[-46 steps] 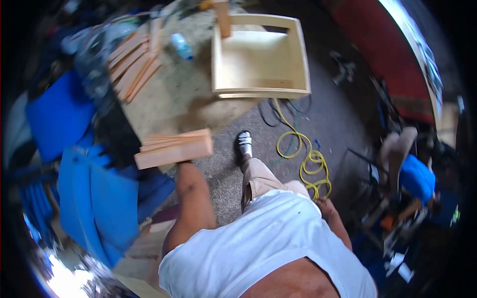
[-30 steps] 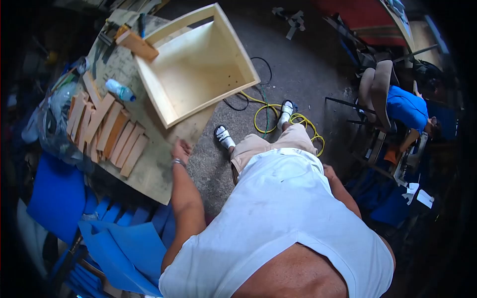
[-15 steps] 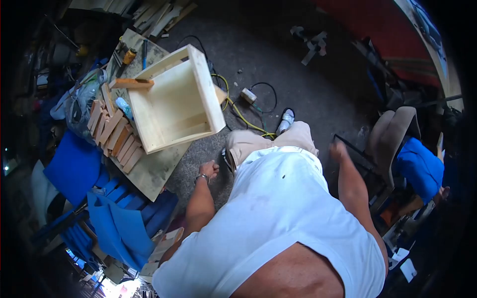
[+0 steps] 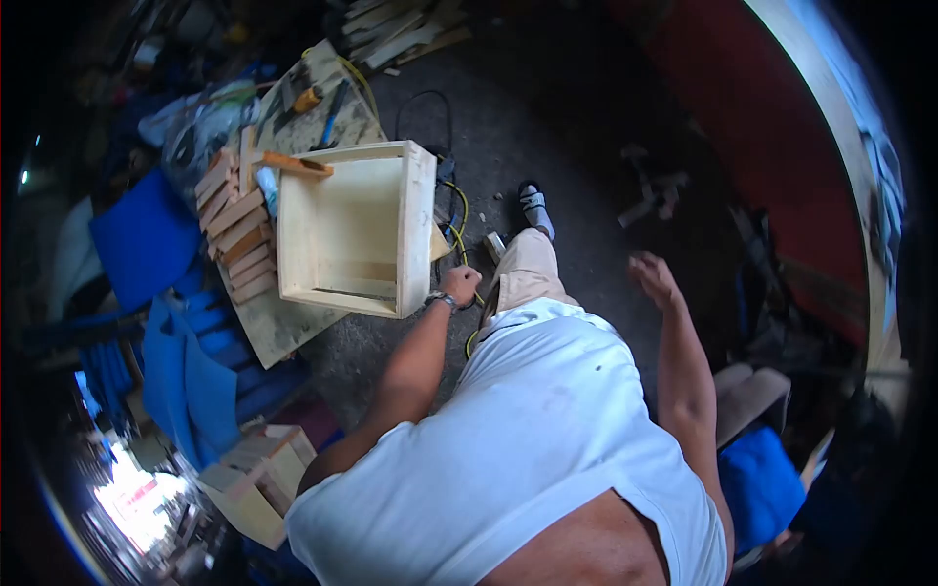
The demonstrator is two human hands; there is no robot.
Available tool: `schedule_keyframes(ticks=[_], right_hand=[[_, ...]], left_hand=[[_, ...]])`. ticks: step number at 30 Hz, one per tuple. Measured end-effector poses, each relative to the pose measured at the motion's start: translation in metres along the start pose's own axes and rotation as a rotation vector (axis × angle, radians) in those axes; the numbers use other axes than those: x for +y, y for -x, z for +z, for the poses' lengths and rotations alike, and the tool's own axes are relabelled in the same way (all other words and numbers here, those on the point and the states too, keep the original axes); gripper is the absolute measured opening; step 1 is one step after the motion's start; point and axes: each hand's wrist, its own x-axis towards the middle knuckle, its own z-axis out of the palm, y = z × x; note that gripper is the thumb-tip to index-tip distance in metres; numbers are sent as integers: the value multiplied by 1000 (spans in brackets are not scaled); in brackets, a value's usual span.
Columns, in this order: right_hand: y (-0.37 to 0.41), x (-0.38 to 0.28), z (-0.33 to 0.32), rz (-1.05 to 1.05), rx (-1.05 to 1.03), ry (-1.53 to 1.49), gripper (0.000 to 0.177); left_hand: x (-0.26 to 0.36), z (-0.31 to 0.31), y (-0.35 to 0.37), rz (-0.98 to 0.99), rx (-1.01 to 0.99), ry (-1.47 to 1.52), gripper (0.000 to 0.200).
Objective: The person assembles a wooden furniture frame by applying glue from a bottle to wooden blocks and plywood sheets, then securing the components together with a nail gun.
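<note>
At the far left, a blue sheet [image 4: 147,239] hangs beside the table [image 4: 278,327]. Short wooden blocks [image 4: 234,223] lie in a rough row along the table's left side, next to a plastic bottle [image 4: 266,184]. To their right, the wooden box [image 4: 347,220] sits on the table with its open side facing the camera, and a brown wood piece [image 4: 293,164] crosses its upper left corner.

Just beside the box's lower right corner is the left hand [image 4: 459,285], loosely curled with knuckles forward; its forearm slants up and inward from the elbow, a band [image 4: 443,300] around the wrist. A yellow cord [image 4: 463,215] runs behind it, near a sandalled foot [image 4: 535,207].

Farther right, the right hand [image 4: 655,278] is raised over the dark floor [image 4: 596,127], fingers loosely open and slightly bent, the forearm nearly upright in view. A red panel [image 4: 752,166] curves beyond it.
</note>
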Motion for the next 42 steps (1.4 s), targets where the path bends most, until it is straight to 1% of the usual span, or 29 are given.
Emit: schedule_keyframes(ticks=[1, 2, 3, 4, 5, 6, 7, 8, 9, 14, 15, 17, 19, 20, 21, 23, 24, 26, 27, 28, 30, 31, 32, 33, 34, 35, 37, 40, 42], right_hand=[[-18, 40, -14, 51, -73, 202, 33], [-27, 86, -21, -54, 29, 403, 30], [-55, 195, -45, -515, 106, 890, 25], [-19, 118, -44, -30, 47, 722, 32], [-11, 123, -52, 38, 102, 698, 31], [12, 102, -60, 98, 79, 388, 30], [19, 99, -64, 189, 65, 259, 30], [16, 92, -64, 282, 65, 240, 30], [3, 90, -67, 336, 76, 260, 30], [-108, 87, -101, 275, 175, 492, 34], [-132, 65, -105, 234, 192, 481, 35], [-172, -68, -89, 240, 208, 228, 38], [-241, -72, -113, 204, 96, 214, 36], [-235, -171, -97, 316, 59, 239, 38], [-258, -173, -109, 355, 54, 207, 38], [-321, -175, -138, 426, 41, 134, 39], [-346, -172, -166, 341, -40, 75, 32], [-392, -191, -179, 397, -46, 211, 25], [-437, -182, -202, 411, -44, 281, 22], [-489, -146, -235, 395, -239, -2, 15], [-522, -225, -217, 438, -312, 431, 15], [-534, -263, -211, 427, -388, 593, 14], [-590, -271, -221, 643, -640, 269, 14], [-627, -302, -217, 914, -857, -1, 14], [-655, -323, -207, 525, -703, 418, 14], [-657, -383, -175, 242, -447, 912, 15], [-732, -416, -161, 71, -451, 887, 8], [-792, -504, -110, 81, -527, 506, 16], [-816, -543, -62, -2, -556, 612, 22]], left_hand=[[-13, 9, -18, 14, 31, -71, 35], [-34, 22, -35, -55, 0, -143, 36], [-43, 33, -43, -122, -37, -211, 38], [-42, 35, -44, -140, -94, -221, 37], [-37, 30, -51, -160, -150, -227, 36], [-27, 18, -68, -210, -183, -209, 37], [-18, 7, -74, -271, -233, -191, 37], [-13, 0, -66, -340, -304, -180, 37], [-3, -11, -70, -345, -244, -101, 36], [55, -85, -142, -324, 26, 49, 36], [63, -94, -164, -293, 50, 138, 36], [68, -104, -199, -245, 101, 328, 36], [84, -126, -224, -266, 205, 448, 34], [96, -138, -231, -313, 262, 506, 32], [85, -133, -244, -248, 396, 580, 32], [68, -122, -253, -351, 497, 727, 36], [70, -124, -249, -378, 513, 581, 34], [72, -125, -222, -422, 504, 269, 31], [72, -118, -213, -504, 530, 223, 32], [77, -107, -202, -590, 558, 192, 33], [35, -51, -184, -420, 297, -346, 20], [33, -28, -175, -643, 322, 114, 19], [65, -30, -174, -812, 352, 896, 20], [94, -29, -174, -1081, 554, 1594, 20], [122, -27, -184, -1134, 622, 1676, 21], [145, -21, -195, -1132, 614, 1647, 22], [193, -8, -221, -1084, 561, 1582, 24], [246, -3, -269, -999, 525, 1551, 27], [264, -8, -298, -980, 539, 1568, 30]])
